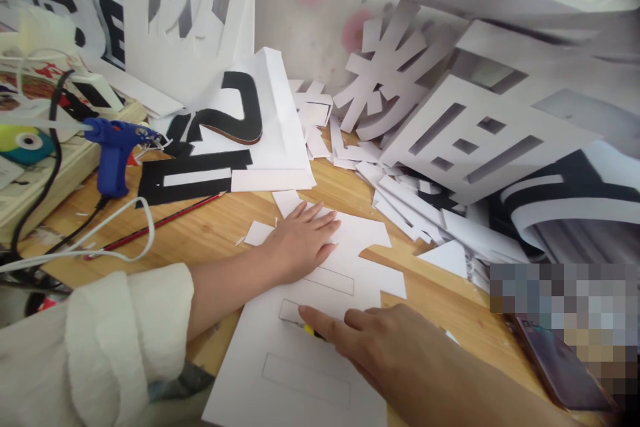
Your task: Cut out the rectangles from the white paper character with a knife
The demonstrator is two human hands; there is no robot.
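Observation:
A white foam board sheet (235,387) lies on the wooden table, with several rectangles drawn on it in thin lines and a notched far edge. My left hand (303,240) rests flat on its upper part, fingers stretched out and holding nothing. Lower down, my right hand (380,347) is closed around a yellow and black utility knife (313,331), most of which the fingers hide. The index finger is laid along the knife. Its tip is at the lower line of the middle drawn rectangle (290,311); the blade itself is hard to make out.
Left stand a blue glue gun (113,153) with cords and a red-black pencil (175,219). Behind are black cut-out pieces (240,107) and cut white character panels (465,140). White offcuts (400,203) are heaped at right, with a phone (560,363) nearer me.

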